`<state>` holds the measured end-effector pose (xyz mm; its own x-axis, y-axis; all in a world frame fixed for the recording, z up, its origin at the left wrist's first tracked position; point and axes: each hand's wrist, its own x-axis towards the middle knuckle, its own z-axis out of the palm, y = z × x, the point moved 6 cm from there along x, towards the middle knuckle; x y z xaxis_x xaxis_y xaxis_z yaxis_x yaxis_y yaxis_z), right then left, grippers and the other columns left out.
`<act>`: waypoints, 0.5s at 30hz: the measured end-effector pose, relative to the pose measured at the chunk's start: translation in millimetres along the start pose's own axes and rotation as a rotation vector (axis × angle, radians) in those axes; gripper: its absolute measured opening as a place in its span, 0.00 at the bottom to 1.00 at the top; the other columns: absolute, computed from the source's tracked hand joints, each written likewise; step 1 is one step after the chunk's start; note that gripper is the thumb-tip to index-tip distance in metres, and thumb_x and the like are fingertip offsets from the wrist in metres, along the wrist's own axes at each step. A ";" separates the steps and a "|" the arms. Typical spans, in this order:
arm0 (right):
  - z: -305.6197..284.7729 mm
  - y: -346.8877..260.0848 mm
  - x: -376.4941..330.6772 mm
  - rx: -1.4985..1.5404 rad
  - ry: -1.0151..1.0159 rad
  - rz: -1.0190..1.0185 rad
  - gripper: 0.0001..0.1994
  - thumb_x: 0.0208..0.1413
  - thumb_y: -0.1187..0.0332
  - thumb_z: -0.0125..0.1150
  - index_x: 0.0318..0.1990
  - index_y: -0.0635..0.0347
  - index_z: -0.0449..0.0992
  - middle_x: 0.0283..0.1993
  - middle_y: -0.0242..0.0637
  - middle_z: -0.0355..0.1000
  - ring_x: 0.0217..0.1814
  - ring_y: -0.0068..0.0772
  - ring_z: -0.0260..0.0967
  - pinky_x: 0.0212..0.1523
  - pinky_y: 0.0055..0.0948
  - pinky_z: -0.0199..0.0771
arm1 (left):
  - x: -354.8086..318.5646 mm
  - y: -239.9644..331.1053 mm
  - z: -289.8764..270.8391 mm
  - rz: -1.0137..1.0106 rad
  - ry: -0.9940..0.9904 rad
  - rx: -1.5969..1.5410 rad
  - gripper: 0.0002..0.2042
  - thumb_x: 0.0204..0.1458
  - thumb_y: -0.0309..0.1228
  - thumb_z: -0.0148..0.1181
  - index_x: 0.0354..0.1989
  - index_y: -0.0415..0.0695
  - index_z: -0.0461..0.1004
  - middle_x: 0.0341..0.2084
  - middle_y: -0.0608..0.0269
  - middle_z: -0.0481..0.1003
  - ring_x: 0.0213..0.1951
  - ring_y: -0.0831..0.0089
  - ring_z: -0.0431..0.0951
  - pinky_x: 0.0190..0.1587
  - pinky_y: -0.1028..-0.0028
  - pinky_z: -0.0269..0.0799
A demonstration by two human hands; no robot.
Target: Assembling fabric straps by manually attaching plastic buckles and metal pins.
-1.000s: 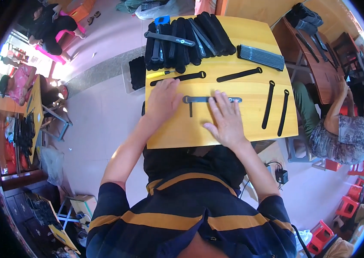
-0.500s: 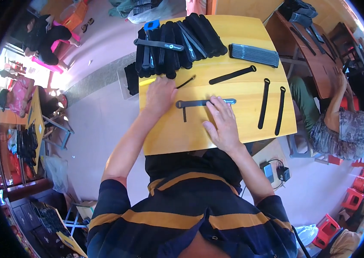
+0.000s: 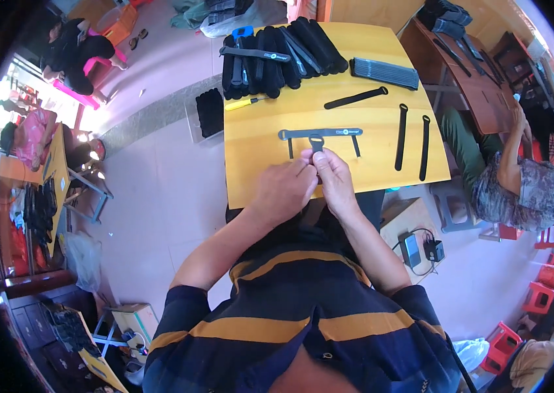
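Our left hand [image 3: 285, 191] and right hand [image 3: 333, 178] meet fingertip to fingertip, both pinching a small black strap [image 3: 316, 144] at twelve o'clock, knuckles up.

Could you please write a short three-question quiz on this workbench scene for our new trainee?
1. True or false: both hands meet at the short black strap hanging from the long grey strap.
2. Which lies nearest the pile of black straps? A yellow-handled tool, B black charger, C red stool.
3. How many black straps lie parallel on the yellow wooden table, right of the hands?

Key: 1 true; 2 A; 3 two.
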<state>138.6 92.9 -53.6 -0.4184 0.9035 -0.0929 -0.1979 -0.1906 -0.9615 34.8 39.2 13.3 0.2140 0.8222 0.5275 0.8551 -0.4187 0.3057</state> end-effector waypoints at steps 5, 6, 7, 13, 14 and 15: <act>-3.0 3.4 -10.4 0.023 -0.056 0.044 0.16 0.75 0.60 0.49 0.48 0.64 0.78 0.36 0.30 0.76 0.36 0.19 0.72 0.40 0.21 0.74 | -19.1 -0.6 -24.9 -0.214 0.000 -0.394 0.11 0.51 0.29 0.71 0.42 0.44 0.80 0.27 0.63 0.79 0.24 0.76 0.78 0.26 0.73 0.73; -5.5 2.1 -11.6 0.020 -0.057 0.044 0.16 0.75 0.60 0.49 0.48 0.64 0.78 0.36 0.30 0.76 0.36 0.19 0.72 0.40 0.21 0.74 | -25.1 -10.8 -29.6 -0.409 0.019 -0.623 0.13 0.52 0.28 0.71 0.46 0.44 0.81 0.28 0.64 0.79 0.23 0.80 0.76 0.27 0.76 0.72; -4.3 3.7 -13.4 -0.041 -0.124 0.085 0.16 0.75 0.61 0.49 0.47 0.64 0.78 0.34 0.29 0.75 0.34 0.18 0.71 0.37 0.21 0.73 | -28.6 -19.2 -36.0 -0.486 0.074 -0.586 0.12 0.54 0.25 0.70 0.47 0.41 0.81 0.26 0.67 0.79 0.23 0.85 0.73 0.27 0.80 0.70; 16.6 -14.1 -25.4 -0.494 -0.423 0.086 0.15 0.75 0.61 0.49 0.43 0.62 0.79 0.29 0.26 0.72 0.31 0.18 0.70 0.36 0.21 0.72 | -32.0 -47.1 -36.2 -0.481 0.086 -0.524 0.09 0.55 0.27 0.68 0.43 0.38 0.82 0.24 0.61 0.81 0.20 0.79 0.77 0.26 0.77 0.73; 17.6 -16.9 -24.5 -0.527 -0.446 0.075 0.15 0.75 0.61 0.50 0.43 0.62 0.79 0.27 0.27 0.72 0.30 0.18 0.69 0.35 0.21 0.72 | -35.7 -52.6 -30.2 -0.498 0.035 -0.543 0.09 0.56 0.28 0.67 0.43 0.38 0.82 0.23 0.62 0.81 0.21 0.80 0.77 0.27 0.77 0.73; 17.5 -18.6 -23.9 -0.560 -0.466 0.066 0.15 0.74 0.62 0.50 0.42 0.63 0.79 0.26 0.28 0.72 0.29 0.18 0.69 0.34 0.22 0.73 | -37.9 -58.0 -27.0 -0.504 0.031 -0.544 0.09 0.56 0.28 0.67 0.43 0.38 0.82 0.23 0.62 0.81 0.21 0.80 0.77 0.27 0.77 0.73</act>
<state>136.8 68.2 -29.0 -0.7725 0.6157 -0.1556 0.2712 0.0983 -0.9575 -35.7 21.9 -3.0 -0.1629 0.9573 0.2387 0.4895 -0.1316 0.8620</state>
